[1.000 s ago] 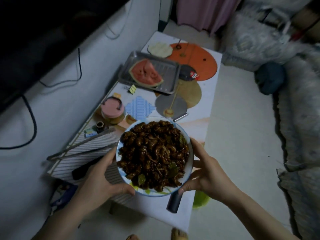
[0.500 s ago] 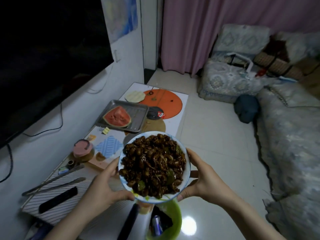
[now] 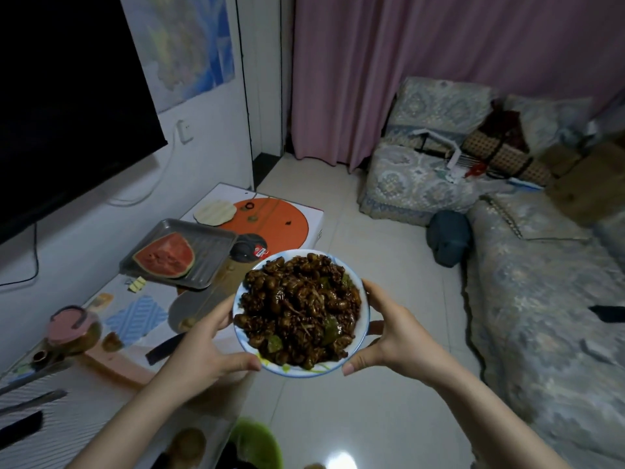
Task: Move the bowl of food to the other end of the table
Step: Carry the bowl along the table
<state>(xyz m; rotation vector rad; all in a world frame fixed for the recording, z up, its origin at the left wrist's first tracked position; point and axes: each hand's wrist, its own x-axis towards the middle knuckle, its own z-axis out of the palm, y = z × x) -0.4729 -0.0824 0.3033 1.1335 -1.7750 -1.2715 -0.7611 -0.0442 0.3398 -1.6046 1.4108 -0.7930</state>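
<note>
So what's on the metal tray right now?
A watermelon half lies cut side up on the tray. Whatever might sit beneath the melon is hidden.

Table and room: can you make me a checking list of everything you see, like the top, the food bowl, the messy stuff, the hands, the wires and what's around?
Surface: low table with round coloured patches, along the wall.
Job's things: bowl of food, heaped dark pieces, held up in the air, level.
Clutter: watermelon slice in metal tray; pink-lidded jar; green tub at the bottom edge.
Grippers: left hand and right hand grip opposite sides of the rim.
Cables: white cable and black cable hang on the wall.
Surroundings: dark TV, pink curtain, patterned sofa, tiled floor.
</note>
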